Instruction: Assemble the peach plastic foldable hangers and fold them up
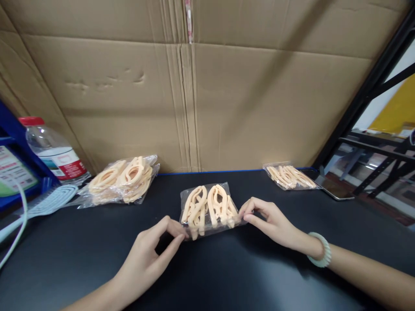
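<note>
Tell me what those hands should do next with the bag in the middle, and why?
Perhaps pull the near edge of the clear bag straight: the left hand and right hand pinch its two ends, and peach pieces lie inside.

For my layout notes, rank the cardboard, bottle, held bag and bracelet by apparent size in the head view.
1. Cardboard
2. Bottle and held bag: too alike to rank
3. Bracelet

The bare left hand (151,255) has thumb (170,251) and bent fingers (174,226) pinched together, its bare left forearm (99,297) slanting below-left of them; the bare right hand (275,221) pinches likewise, its bare right forearm (366,265) below-right of its fingers.
</note>
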A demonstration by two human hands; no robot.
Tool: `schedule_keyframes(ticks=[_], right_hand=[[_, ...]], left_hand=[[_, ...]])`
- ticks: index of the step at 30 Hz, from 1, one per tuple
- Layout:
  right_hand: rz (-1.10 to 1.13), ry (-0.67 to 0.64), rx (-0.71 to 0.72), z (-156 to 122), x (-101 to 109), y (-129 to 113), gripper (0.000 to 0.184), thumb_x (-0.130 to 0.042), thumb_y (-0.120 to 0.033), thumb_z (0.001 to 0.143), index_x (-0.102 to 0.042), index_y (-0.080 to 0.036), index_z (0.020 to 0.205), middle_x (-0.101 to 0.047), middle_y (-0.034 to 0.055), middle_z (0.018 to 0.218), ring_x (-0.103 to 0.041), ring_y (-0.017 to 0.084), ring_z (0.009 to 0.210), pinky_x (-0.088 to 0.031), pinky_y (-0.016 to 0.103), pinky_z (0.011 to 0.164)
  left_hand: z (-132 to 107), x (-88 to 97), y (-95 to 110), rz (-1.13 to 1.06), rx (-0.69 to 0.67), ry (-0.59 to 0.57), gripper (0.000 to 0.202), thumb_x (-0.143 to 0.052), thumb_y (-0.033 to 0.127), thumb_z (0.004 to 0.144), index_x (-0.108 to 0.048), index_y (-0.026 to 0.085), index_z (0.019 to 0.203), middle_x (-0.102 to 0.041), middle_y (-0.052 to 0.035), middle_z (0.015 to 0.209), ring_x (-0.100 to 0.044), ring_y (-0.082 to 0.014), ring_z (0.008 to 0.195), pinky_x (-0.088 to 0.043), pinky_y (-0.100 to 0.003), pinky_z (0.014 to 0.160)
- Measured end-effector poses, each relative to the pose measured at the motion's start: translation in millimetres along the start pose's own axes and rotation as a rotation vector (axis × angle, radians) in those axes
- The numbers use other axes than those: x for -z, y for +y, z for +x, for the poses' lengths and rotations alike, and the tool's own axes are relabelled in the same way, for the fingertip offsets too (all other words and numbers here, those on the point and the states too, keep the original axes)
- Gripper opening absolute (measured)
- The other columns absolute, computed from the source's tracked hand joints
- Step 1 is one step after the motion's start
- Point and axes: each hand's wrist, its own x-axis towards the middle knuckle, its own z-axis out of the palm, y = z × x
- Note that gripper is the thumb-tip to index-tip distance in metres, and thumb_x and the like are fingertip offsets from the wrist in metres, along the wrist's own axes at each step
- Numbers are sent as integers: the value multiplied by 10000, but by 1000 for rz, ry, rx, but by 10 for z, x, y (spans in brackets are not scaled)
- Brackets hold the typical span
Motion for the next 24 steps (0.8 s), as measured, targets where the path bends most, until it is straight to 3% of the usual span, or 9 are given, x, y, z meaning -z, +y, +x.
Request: schedule_keyframes(ticks=[5, 8, 10, 14, 16, 20, 24], right_hand=[[114, 58, -165, -48, -129, 19, 202, -573, -343, 919, -487, -187, 824, -590, -22, 703, -573, 121, 672, -452, 247, 650], [138, 83, -194, -46, -161, 84, 209, -560, -353, 925, -403, -220, 959, -541, -67, 647, -518, 108, 594, -403, 226, 580], [129, 94, -182, -37, -170, 120, 205, -545, -347, 934, -387, -229, 989, -512, -79, 640, -481, 99, 570, -373, 214, 553], [33, 79, -135, -15, -176, 133, 182, -559, -343, 921, -524, -189, 829, -515, -44, 655, -472, 99, 595, -382, 221, 565], [21, 58, -136, -8, -169, 118, 210, -563, -350, 915, -609, -173, 812, -569, -13, 695, -507, 111, 628, -413, 233, 591], [30, -25, -124, -8, -127, 90, 206, -635, -352, 872, -705, -183, 965, -623, 25, 826, -560, 133, 729, -469, 263, 691], [-7, -89, -66, -13, -92, 95, 356, -739, -337, 784, -688, -210, 1113, -573, 15, 849, -537, 132, 736, -478, 266, 695]], left_hand=[[-25, -52, -9, -101, 159, 32, 49, -460, 248, 955, -418, 245, 931, -645, 43, 738, -662, -123, 664, -533, -216, 627], [-13, -83, -12, -38, 110, 34, 29, -428, 228, 956, -421, 246, 935, -599, 50, 710, -621, -111, 592, -517, -200, 569], [-4, -89, -5, 74, 38, 22, 125, -404, 185, 949, -469, 230, 852, -584, 25, 732, -614, -115, 615, -511, -205, 577], [-5, -85, -7, 246, -106, 45, 262, -387, 106, 914, -582, 209, 773, -600, -56, 959, -654, -163, 853, -525, -216, 649], [-21, -83, -21, 268, -113, 59, 250, -408, 114, 913, -627, 216, 849, -581, -69, 1065, -661, -149, 820, -529, -205, 634], [-72, -62, -26, 327, -118, 12, 229, -424, 126, 912, -632, 222, 910, -535, -76, 1167, -617, -114, 700, -528, -232, 642], [-117, -17, 16, 406, -144, -46, 177, -484, 165, 887, -619, 219, 987, -544, -93, 1125, -583, -198, 862, -531, -326, 742]])
